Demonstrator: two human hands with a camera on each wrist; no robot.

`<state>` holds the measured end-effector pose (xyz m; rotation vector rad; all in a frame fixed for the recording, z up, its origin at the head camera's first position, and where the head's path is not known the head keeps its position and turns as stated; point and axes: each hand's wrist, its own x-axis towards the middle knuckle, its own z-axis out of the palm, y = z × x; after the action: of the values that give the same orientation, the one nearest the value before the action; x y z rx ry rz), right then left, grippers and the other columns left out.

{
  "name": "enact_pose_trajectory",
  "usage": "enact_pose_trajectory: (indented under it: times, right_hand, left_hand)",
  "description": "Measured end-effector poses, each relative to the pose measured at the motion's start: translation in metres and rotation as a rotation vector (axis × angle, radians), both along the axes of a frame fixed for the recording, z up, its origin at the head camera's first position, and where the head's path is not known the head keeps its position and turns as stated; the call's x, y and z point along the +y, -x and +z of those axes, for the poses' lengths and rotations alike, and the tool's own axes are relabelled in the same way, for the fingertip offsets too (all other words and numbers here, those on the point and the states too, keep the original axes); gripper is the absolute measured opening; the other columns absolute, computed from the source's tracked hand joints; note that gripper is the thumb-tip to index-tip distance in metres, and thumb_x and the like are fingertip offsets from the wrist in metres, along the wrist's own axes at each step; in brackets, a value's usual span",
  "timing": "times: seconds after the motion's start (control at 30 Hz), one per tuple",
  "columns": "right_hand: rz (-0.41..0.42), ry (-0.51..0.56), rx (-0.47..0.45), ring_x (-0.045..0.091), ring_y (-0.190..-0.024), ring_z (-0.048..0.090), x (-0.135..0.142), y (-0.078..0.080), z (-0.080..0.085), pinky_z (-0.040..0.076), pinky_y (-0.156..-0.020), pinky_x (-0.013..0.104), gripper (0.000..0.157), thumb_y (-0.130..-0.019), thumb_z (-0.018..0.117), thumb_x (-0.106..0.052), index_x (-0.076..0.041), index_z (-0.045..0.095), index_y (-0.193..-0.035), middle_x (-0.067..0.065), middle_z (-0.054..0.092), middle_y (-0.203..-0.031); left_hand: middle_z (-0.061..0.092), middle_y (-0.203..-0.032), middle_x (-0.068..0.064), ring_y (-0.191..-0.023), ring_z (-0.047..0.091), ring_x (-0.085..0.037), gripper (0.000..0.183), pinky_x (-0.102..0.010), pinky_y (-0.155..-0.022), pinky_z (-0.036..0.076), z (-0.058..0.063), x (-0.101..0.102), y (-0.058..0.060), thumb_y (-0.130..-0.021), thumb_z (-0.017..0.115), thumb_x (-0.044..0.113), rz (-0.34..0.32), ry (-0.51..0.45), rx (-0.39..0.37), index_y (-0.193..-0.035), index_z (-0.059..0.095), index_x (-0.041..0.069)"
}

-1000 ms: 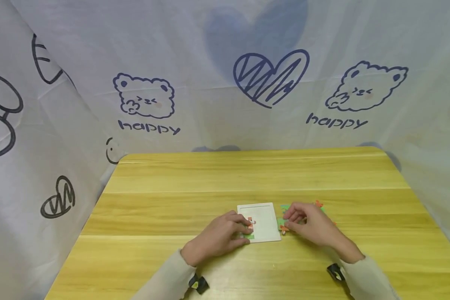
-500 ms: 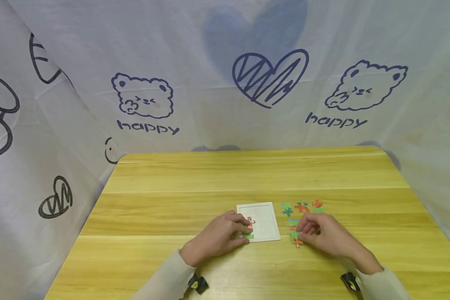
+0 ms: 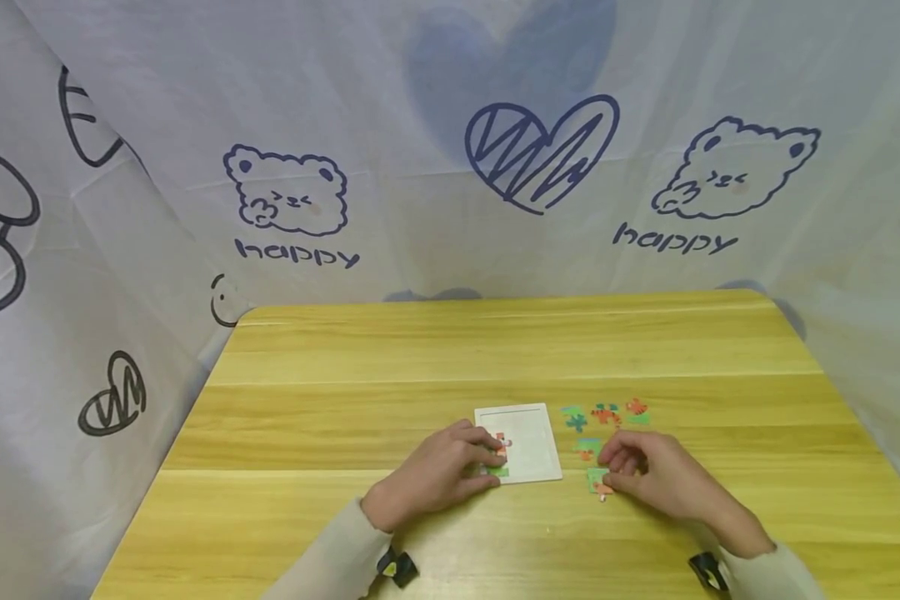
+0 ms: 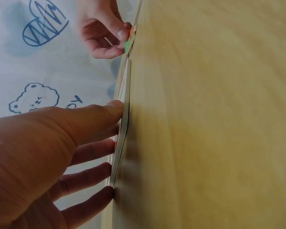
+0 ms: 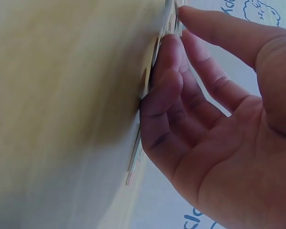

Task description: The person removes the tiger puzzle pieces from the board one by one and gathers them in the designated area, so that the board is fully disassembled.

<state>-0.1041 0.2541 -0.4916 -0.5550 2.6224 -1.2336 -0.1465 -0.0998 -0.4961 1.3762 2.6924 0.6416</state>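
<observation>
A square white puzzle tray (image 3: 534, 450) lies on the table, with a few orange and green pieces at its left side, partly under my left hand (image 3: 444, 467). That hand rests on the tray's left part, fingers extended over it and thumb at the near edge. To the right of the tray, my right hand (image 3: 663, 475) pinches a green and orange puzzle piece (image 3: 596, 478) between thumb and fingertip. The left wrist view shows this piece tilted, at the tips of the right hand. In the right wrist view the other fingers curl inward.
Several loose puzzle pieces lie beyond the right hand: a green and teal one (image 3: 574, 418), an orange one (image 3: 605, 414), another orange and green one (image 3: 637, 408) and one nearer (image 3: 588, 448). Behind the wooden table (image 3: 390, 350) hangs a printed white cloth (image 3: 412, 225).
My right hand has moved right, away from the tray's edge, carrying the pinched puzzle piece and uncovering the loose pieces behind. The left hand has stayed on the tray.
</observation>
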Motion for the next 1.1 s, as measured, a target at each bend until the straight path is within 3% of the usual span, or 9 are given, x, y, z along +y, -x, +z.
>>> enact_pose_trajectory:
  times: [0.53, 0.9, 1.1]
  right_hand:
    - [-0.053, 0.000, 0.071, -0.001, -0.079, 0.062, -0.010, 0.002, 0.003, 0.058, -0.068, 0.021, 0.015, -0.094, 0.087, -0.013, -0.013, 0.075, -0.103, -0.008, 0.071, -0.089]
    - [0.008, -0.011, 0.024, 0.001, -0.080, 0.062, -0.044, 0.017, 0.012, 0.057, -0.071, 0.022, 0.011, -0.097, 0.082, -0.010, -0.011, 0.075, -0.104, -0.006, 0.070, -0.090]
    - [0.077, 0.012, 0.056, 0.001, -0.079, 0.062, -0.064, 0.028, 0.009, 0.058, -0.071, 0.022, 0.012, -0.096, 0.083, -0.011, -0.012, 0.075, -0.104, -0.007, 0.070, -0.088]
  left_hand:
    - [0.078, -0.132, 0.000, -0.120, 0.069, -0.018, 0.026, -0.031, -0.105, 0.060, -0.001, 0.001, 0.000, -0.101, 0.080, 0.030, -0.006, -0.006, 0.008, -0.121, 0.084, 0.015]
    - [0.077, -0.133, 0.000, -0.121, 0.069, -0.018, 0.026, -0.030, -0.107, 0.059, -0.003, -0.001, 0.000, -0.101, 0.080, 0.031, 0.003, -0.001, -0.009, -0.121, 0.084, 0.015]
    - [0.076, -0.131, 0.001, -0.119, 0.068, -0.017, 0.025, -0.028, -0.104, 0.059, -0.002, -0.001, 0.001, -0.101, 0.081, 0.031, 0.010, -0.002, -0.010, -0.120, 0.085, 0.015]
